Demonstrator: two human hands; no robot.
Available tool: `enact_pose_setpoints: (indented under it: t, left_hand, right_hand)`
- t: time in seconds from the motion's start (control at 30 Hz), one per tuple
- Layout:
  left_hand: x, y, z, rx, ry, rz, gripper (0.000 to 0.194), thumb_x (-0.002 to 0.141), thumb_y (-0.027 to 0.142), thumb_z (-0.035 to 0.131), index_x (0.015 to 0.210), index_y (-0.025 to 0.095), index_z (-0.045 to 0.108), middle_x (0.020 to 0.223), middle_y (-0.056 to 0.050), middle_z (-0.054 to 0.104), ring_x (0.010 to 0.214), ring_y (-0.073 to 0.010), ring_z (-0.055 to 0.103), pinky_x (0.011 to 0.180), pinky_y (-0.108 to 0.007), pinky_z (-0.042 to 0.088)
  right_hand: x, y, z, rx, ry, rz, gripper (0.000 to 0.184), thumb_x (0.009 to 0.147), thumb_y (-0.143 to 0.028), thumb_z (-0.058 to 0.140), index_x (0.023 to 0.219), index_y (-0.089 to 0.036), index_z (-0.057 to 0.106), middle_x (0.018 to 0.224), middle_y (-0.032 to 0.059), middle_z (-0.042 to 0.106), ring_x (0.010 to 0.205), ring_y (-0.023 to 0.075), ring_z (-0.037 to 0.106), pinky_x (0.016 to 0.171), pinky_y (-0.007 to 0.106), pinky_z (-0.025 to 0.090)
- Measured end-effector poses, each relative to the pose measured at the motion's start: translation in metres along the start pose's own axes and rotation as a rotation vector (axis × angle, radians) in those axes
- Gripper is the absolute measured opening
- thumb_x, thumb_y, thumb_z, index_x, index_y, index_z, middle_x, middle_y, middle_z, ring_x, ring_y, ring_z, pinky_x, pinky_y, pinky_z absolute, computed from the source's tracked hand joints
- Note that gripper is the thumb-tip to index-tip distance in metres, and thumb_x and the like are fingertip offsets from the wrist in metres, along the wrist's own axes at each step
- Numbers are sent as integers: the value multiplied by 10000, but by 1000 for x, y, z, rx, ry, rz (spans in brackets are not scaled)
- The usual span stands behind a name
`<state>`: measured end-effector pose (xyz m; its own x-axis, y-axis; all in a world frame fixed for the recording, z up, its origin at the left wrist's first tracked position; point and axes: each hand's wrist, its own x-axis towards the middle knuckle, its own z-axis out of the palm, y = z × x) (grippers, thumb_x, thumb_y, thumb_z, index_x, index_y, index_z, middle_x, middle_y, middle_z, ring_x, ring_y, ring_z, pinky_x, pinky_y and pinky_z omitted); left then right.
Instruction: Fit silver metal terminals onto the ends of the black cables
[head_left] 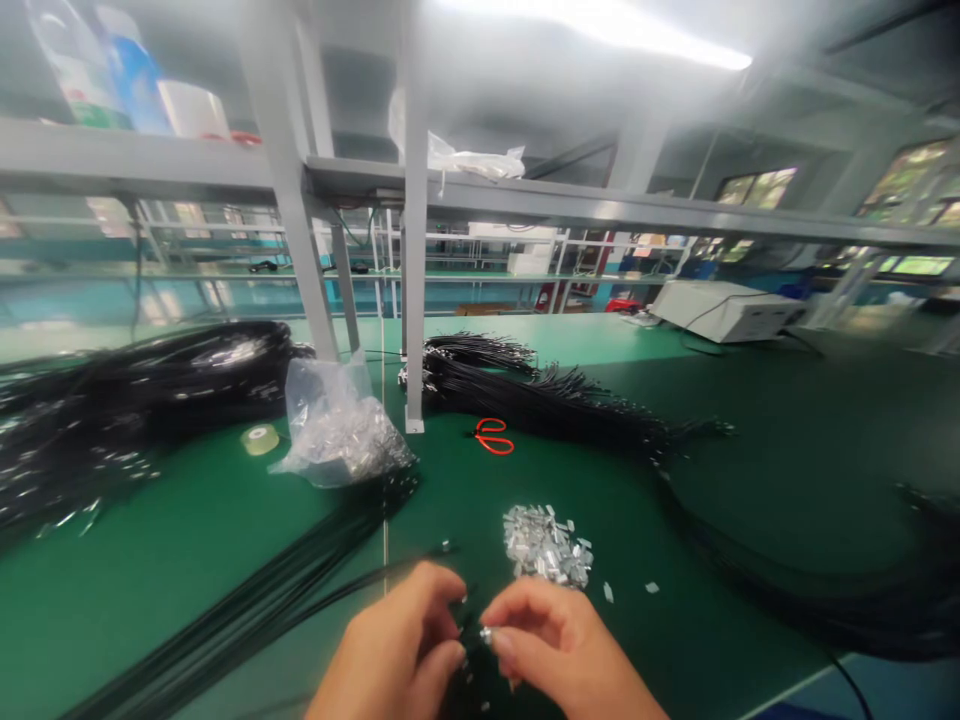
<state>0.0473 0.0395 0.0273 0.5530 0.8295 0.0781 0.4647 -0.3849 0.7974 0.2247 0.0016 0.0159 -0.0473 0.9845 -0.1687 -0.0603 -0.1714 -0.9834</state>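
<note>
My left hand is curled at the bottom middle of the head view, closed around black cables whose small pale tips show by its fingers. How many cables it grips is hidden. Facing it closely, my right hand pinches a small clear plastic piece between thumb and forefinger. Just beyond the right hand lies a pile of small clear plastic pieces, with a couple of loose ones to its right. A bundle of black cables runs from the lower left towards my left hand.
A clear bag of small pieces stands beside a tape roll. Red-handled scissors lie near a shelf post. Thick black cable bundles spread behind, left and right on the green table. A white box sits back right.
</note>
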Motion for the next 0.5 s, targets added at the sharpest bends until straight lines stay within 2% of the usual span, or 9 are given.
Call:
enact_pose_setpoints:
  t: [0.07,0.13,0.2,0.27,0.37,0.47,0.5]
  left_hand:
    - [0,0,-1,-20,-15,-25,285,707,53,477,937,211,535,756,22,654,662,-112,585,611,-184,437]
    - [0,0,-2,-28,-29,-27,261,705,53,475,905,211,531,745,25,642,654,-110,573,596,-182,428]
    - [0,-1,-4,-44,-17,-12,290,709,57,475,953,205,530,773,17,639,672,-113,572,618,-188,436]
    - [1,0,-7,-79,-7,-5,337,719,64,478,1026,196,521,794,11,641,678,-113,575,643,-194,447]
    - [5,5,-9,-94,-30,-23,305,737,106,519,1030,188,542,795,10,644,680,-119,577,636,-193,447]
    - [6,12,-15,43,-54,-14,91,765,152,537,809,202,601,753,20,637,688,-126,575,613,-183,425]
    - [4,12,-18,114,-68,-5,91,769,149,529,742,206,594,743,25,634,683,-124,577,608,-178,420]
  right_hand:
    - [3,2,5,-54,-34,-15,133,695,-274,687,723,-144,674,635,-3,612,601,120,534,573,231,403]
    - [7,5,9,-6,-56,-29,184,675,-307,711,753,-145,670,648,-2,617,591,118,538,565,230,413]
    - [8,6,13,113,-34,-24,293,631,-344,748,836,-159,649,695,-4,624,596,124,557,566,242,442]
    - [7,4,14,146,8,-15,303,644,-360,740,849,-167,627,696,-3,623,607,134,573,578,254,461]
    - [1,-4,14,-51,72,-63,151,732,-314,658,731,-168,619,615,-15,581,605,133,549,585,243,433]
    - [-4,-11,14,-295,122,-165,97,741,-253,610,687,-173,618,641,-10,569,627,141,530,589,242,410]
    - [-5,-11,15,-344,128,-182,86,740,-234,592,684,-173,614,656,-5,574,637,145,533,593,244,411]
